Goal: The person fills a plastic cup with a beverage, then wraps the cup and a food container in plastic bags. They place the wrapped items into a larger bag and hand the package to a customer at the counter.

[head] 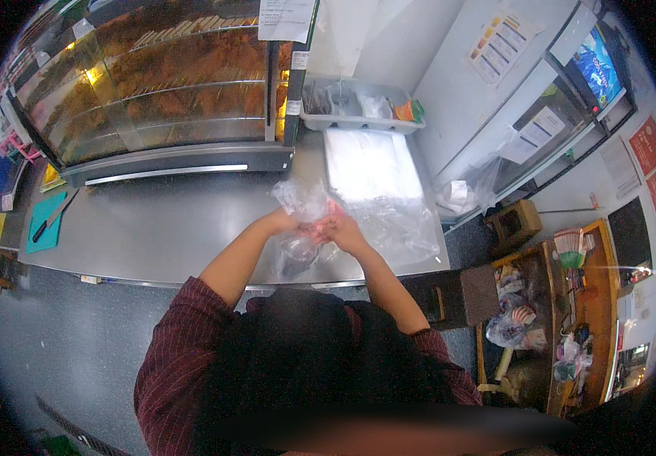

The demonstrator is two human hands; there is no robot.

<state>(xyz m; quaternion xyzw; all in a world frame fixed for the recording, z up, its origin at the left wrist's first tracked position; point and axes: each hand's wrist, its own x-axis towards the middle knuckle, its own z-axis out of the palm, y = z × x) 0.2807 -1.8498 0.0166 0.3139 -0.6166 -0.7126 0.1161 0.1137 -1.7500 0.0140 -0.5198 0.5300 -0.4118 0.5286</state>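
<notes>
Above the metal counter (162, 216), both of my hands meet at a crumpled clear plastic bag (304, 196). My left hand (283, 221) grips its left side, with the fingers partly hidden by the plastic. On the other side, my right hand (340, 231) has its fingers curled around the gathered plastic. Something pinkish-red shows at my fingers, too blurred to name. Part of the bag hangs below my hands near the counter's front edge. A flat white stack (373, 165), perhaps of sheets or bags, lies just beyond my right hand. Loose clear plastic (402, 222) spreads from its near end.
A glass display cabinet (179, 91) with browned food stands at the back left. Behind the white stack sits a divided plastic tray (362, 119). A knife (48, 222) rests on a teal cutting board (45, 228) at far left. Wooden shelves (553, 319) stand at right.
</notes>
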